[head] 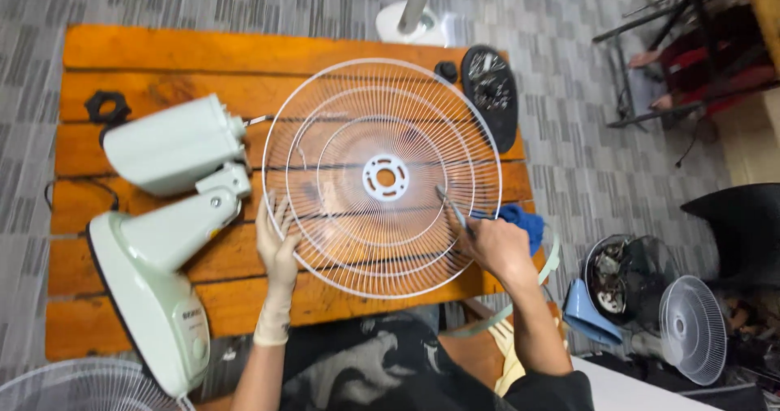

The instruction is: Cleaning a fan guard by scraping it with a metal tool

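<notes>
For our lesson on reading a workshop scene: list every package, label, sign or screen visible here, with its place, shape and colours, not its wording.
Printed mark: on the pale green fan base lying at the table's near left corner; a short line of small dark lettering on the front face.
Control markings: just below it by the round knob; tiny and too blurred to describe.
No packages, signs or screens show.

Both forearms reach up from the near edge of the table, the left hand (279, 244) in a pale glove with fingers spread and pointing away from the body, the bare right hand (493, 244) curled into a closed grip, wrist bent inward.
</notes>
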